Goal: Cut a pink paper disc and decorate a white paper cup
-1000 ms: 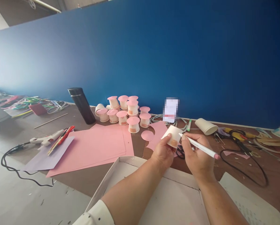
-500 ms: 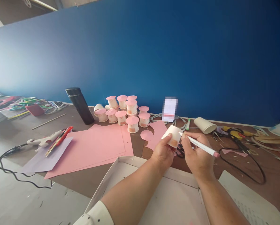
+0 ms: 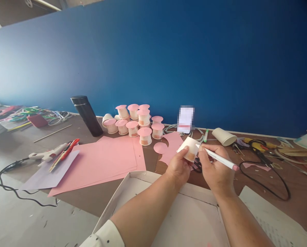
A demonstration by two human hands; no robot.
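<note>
Well left of the left hand, my feed shows me a white glue gun and a red cutter on a lilac sheet, with a thin stick lying farther off behind them. A black bottle is left of that hand and beyond it, near the blue partition. Straight ahead of the hand I make out a white upright object, too pixelated for me to read. Just beyond the right hand lies a green-and-white pen; to its right I see a looped black cable, and nearer me, a printed sheet.
</note>
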